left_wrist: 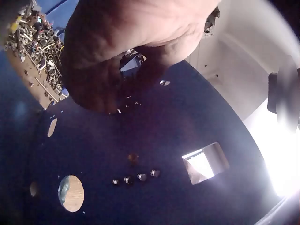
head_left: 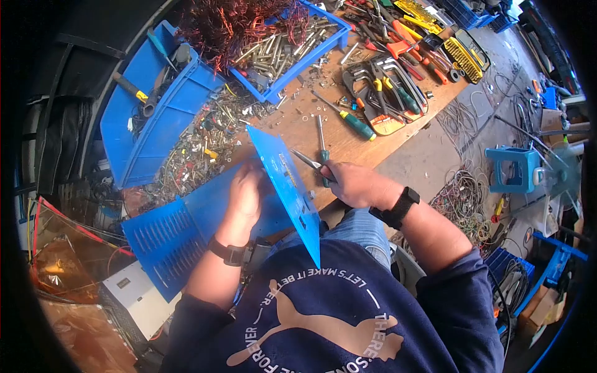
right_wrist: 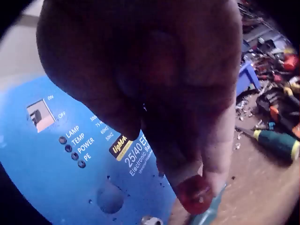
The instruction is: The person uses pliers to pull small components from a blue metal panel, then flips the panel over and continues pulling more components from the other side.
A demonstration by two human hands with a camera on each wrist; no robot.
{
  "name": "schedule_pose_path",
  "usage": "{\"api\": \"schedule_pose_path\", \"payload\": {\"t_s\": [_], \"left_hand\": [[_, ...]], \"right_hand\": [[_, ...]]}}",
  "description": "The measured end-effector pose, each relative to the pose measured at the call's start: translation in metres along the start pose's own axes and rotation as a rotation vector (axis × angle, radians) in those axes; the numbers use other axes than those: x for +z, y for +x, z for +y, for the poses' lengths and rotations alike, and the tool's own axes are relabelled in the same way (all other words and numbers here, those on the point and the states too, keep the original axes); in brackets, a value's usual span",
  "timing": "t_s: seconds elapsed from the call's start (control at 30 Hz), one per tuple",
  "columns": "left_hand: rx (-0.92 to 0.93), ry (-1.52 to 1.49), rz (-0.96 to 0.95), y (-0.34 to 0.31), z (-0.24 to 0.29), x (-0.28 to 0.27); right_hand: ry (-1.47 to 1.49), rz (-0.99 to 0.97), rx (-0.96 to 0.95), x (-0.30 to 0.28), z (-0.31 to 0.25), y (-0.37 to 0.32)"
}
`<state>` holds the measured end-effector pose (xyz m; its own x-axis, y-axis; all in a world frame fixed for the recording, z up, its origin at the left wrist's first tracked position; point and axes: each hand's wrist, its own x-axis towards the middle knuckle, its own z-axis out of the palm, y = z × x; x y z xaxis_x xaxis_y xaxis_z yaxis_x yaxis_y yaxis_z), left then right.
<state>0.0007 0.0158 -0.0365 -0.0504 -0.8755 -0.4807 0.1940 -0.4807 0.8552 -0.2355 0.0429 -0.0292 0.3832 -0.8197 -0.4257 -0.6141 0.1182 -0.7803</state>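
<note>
A blue front panel [head_left: 287, 186] stands upright on edge in front of me, joined to a blue slotted casing [head_left: 165, 239]. Its printed face [right_wrist: 70, 154] reads LAMP, TEMP, POWER, PE. My left hand [head_left: 245, 193] is behind the panel, with bent fingers [left_wrist: 117, 70] against its dark inner side [left_wrist: 154, 154]. Whether they pinch anything is hidden. My right hand [head_left: 351, 183] grips green-handled pliers [head_left: 320, 163], whose nose points at the panel's face. A green handle [right_wrist: 208, 213] sticks out below the right hand [right_wrist: 150, 84].
The wooden bench [head_left: 354, 146] carries a heap of loose screws and bolts [head_left: 199, 143], blue bins [head_left: 155, 99], a tangle of copper wire [head_left: 230, 25], a green screwdriver [head_left: 351, 119] and a row of hand tools [head_left: 388, 87]. A blue stool [head_left: 513, 168] and wire coils lie on the floor at right.
</note>
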Motion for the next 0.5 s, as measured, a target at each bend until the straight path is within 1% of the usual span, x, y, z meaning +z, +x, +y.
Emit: {"api": "schedule_pose_path", "payload": {"t_s": [0.07, 0.17, 0.2, 0.23, 0.3, 0.37, 0.4, 0.43, 0.5], "left_hand": [[-0.016, -0.079, 0.047, 0.007, -0.007, -0.013], [-0.107, -0.177, 0.077, 0.013, -0.004, -0.035], [-0.194, -0.258, 0.077, 0.013, 0.001, -0.039], [-0.240, -0.391, -0.010, 0.012, 0.007, -0.043], [-0.191, -0.464, -0.211, 0.010, 0.012, -0.057], [-0.139, -0.497, -0.285, 0.003, 0.019, -0.065], [-0.111, -0.511, -0.321, -0.002, 0.024, -0.069], [-0.090, -0.544, -0.332, -0.009, 0.029, -0.072], [-0.047, -0.610, -0.357, -0.021, 0.038, -0.075]], "right_hand": [[0.032, -0.026, 0.063, 0.001, -0.001, -0.004], [0.120, 0.011, 0.035, 0.007, 0.011, -0.010], [0.060, 0.074, 0.001, 0.015, 0.025, -0.007], [0.176, 0.077, 0.059, 0.016, 0.028, -0.007], [0.397, 0.092, 0.185, 0.012, 0.029, -0.009], [0.482, 0.167, 0.155, 0.016, 0.039, -0.007], [0.354, 0.199, 0.117, 0.020, 0.052, -0.003], [0.431, 0.129, 0.205, 0.012, 0.037, -0.004], [0.574, 0.100, 0.264, 0.008, 0.030, 0.000]]}}
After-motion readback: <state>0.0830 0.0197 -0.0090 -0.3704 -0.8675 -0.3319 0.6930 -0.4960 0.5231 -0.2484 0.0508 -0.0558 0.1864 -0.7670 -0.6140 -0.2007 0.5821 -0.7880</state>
